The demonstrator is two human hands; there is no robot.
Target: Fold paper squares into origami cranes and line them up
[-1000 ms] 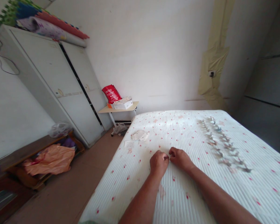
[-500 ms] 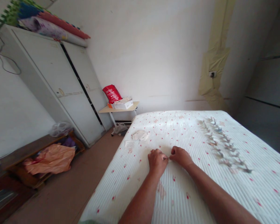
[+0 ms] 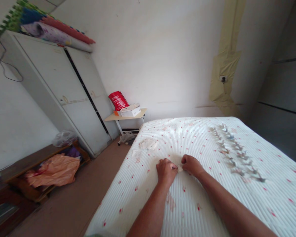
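Just above the bed [image 3: 187,210], my left hand [image 3: 166,169] and my right hand [image 3: 191,165] face each other with fingers pinched. Between them shows a small piece of folded printed paper [image 3: 180,169], gripped at its left side by my left hand and at its right by my right hand. The fingers cover most of it. Several small folded paper birds [image 3: 234,144] stand in two rows on the right side of the bed, their shapes blurred. To the left lies a loose pile of printed paper pieces [image 3: 148,144], with a flat paper piece [image 3: 137,153] beside it.
A small side table [image 3: 111,116] beyond the bed holds a red bag [image 3: 118,100] and a white box [image 3: 130,112]. The grey metal cabinet [image 3: 49,79] stands at left, rolled mats [image 3: 61,34] on top. A low wooden bench [image 3: 34,156] holds an orange plastic bag [image 3: 55,169].
My right hand has shifted slightly right, away from my left hand. More of the pale paper shows between the fingers. The view has tilted very slightly.
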